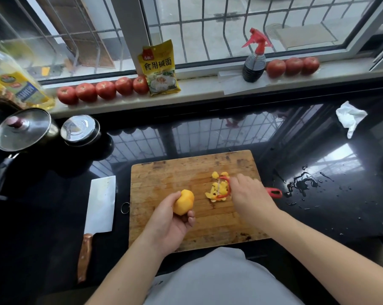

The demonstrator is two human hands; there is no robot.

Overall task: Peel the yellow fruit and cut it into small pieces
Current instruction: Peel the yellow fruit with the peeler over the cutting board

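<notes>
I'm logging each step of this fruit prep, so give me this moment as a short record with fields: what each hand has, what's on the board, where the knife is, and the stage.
left hand: left hand holds the round yellow fruit above the wooden cutting board
right hand: right hand grips the red-handled peeler, its head down among the peels
board: pile of yellow peel scraps
knife: steel cleaver with a brown wooden handle, untouched on the black counter left of the board
stage: fruit looks peeled; not yet cut

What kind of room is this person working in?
Most likely a home kitchen: a wooden cutting board and a cleaver lie on a dark counter, lidded pots stand at the left, and tomatoes line the windowsill.
</notes>
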